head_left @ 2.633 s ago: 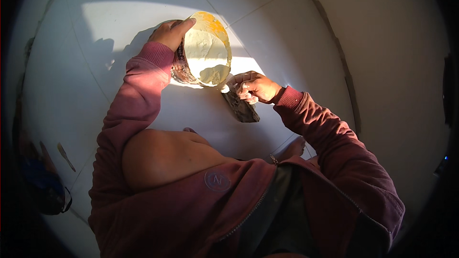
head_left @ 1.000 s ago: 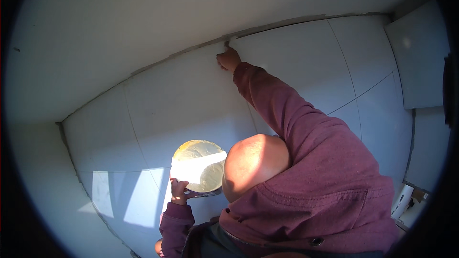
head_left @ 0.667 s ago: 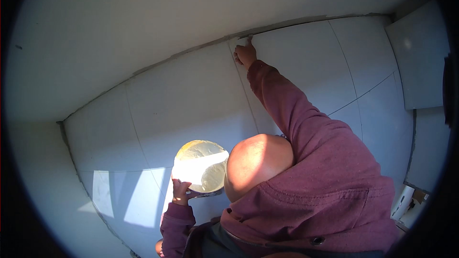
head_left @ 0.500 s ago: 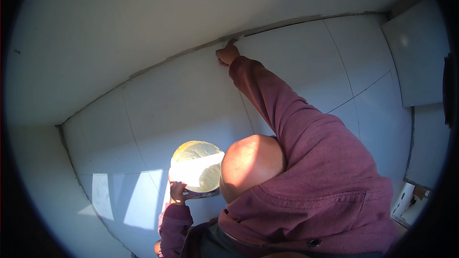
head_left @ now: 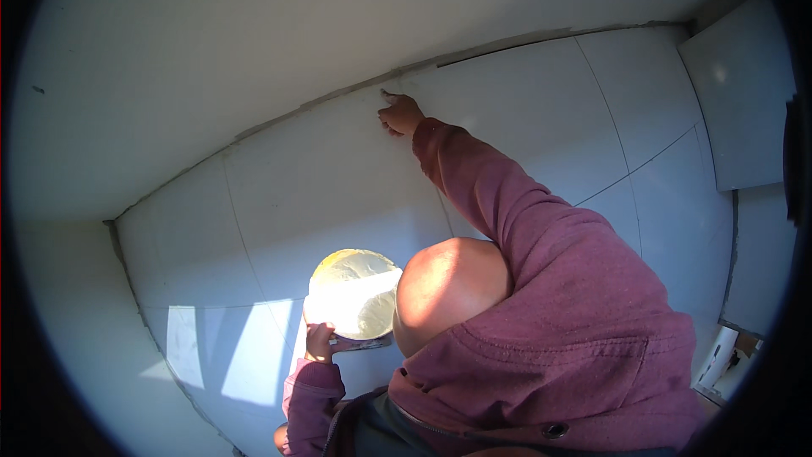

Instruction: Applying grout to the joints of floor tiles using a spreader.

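Note:
At the lower left my left hand [head_left: 319,342] grips the near side of a round bucket [head_left: 392,338] holding a pale, creamy paste [head_left: 355,288] crossed by bright sunlight. Yellowish paste clings along its far rim. My right arm reaches far forward, and my right hand [head_left: 402,113] is just above the floor tiles, close to the seam [head_left: 338,90] between floor and wall. One digit points toward the seam with whitish paste on its tip; the other fingers curl loosely apart from it. No tool shows in this hand. Grey filler lies along much of the seam.
Large white floor tiles [head_left: 313,178] with thin joints spread around me. A pale wall [head_left: 254,34] rises ahead, with a dark open gap [head_left: 482,52] at its foot. My bare knee [head_left: 452,288] is beside the bucket. A white panel [head_left: 740,101] stands at the right.
My right hand has drawn back from the seam, a little toward me, and its whitened fingertip now shows. The left hand keeps its hold on the bucket.

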Motion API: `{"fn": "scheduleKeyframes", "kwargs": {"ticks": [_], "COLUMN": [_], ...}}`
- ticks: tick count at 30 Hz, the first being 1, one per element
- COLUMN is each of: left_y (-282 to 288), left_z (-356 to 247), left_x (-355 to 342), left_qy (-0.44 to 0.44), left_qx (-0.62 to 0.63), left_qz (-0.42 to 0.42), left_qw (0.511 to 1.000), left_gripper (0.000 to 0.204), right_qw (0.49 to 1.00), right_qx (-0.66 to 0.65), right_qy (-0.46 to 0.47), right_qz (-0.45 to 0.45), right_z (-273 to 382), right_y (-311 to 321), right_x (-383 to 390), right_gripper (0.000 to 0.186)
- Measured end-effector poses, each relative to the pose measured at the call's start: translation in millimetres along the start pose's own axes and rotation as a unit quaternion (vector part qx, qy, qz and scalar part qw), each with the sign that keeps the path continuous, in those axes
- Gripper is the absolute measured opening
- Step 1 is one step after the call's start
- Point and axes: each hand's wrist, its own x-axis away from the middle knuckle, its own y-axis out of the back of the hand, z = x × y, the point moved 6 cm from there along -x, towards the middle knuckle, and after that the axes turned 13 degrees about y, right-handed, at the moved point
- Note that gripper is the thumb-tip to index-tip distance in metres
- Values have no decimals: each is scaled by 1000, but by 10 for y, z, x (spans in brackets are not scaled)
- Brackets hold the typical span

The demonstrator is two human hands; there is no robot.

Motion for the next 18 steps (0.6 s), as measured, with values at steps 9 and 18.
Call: {"fn": "scheduleKeyframes", "kwargs": {"ticks": [9,18], "left_y": [-211,-196], "left_z": [-179,-258], "left_x": [196,198], "left_qy": [-16,-45], "left_qx": [35,1], "left_qz": [30,49], "left_qw": [999,998], "left_gripper": [79,78], "right_qw": [983,987], "right_qx": [-21,-4], "right_qy": [-29,21], "right_qz": [-179,-161], "right_z": [-85,36], "right_y": [546,101], "right_x": [-44,-1], "right_gripper": [79,80]}}
